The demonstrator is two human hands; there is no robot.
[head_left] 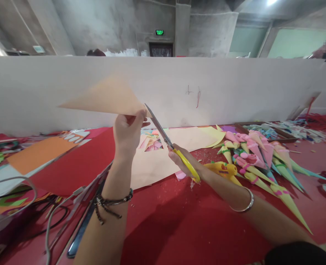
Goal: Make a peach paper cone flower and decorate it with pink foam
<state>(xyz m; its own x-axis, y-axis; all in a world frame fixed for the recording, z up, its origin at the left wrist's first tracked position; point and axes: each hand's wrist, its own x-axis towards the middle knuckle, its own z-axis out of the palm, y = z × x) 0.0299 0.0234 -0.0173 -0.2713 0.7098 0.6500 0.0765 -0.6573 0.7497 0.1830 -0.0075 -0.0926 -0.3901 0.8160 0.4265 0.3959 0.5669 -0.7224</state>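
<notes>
A peach paper piece [107, 96], pointed at its left end, is raised in front of the white partition. My left hand [129, 132] pinches its lower right part between thumb and fingers. In my right hand [183, 158] is a pair of scissors with yellow handles [187, 163]. Their blades point up and left, and the tips are beside the paper's right corner. Whether the blades are parted is hard to tell. Below the hands, a large peach sheet [154, 167] lies on the red table [190, 228].
A white partition [234, 88] stands behind the table. On the right are a yellow glue gun [223, 169], several paper cones [287, 171] and a tray [284, 137] of scraps. Red card [77, 162], orange card [41, 152], cables and a dark flat device [81, 235] lie left.
</notes>
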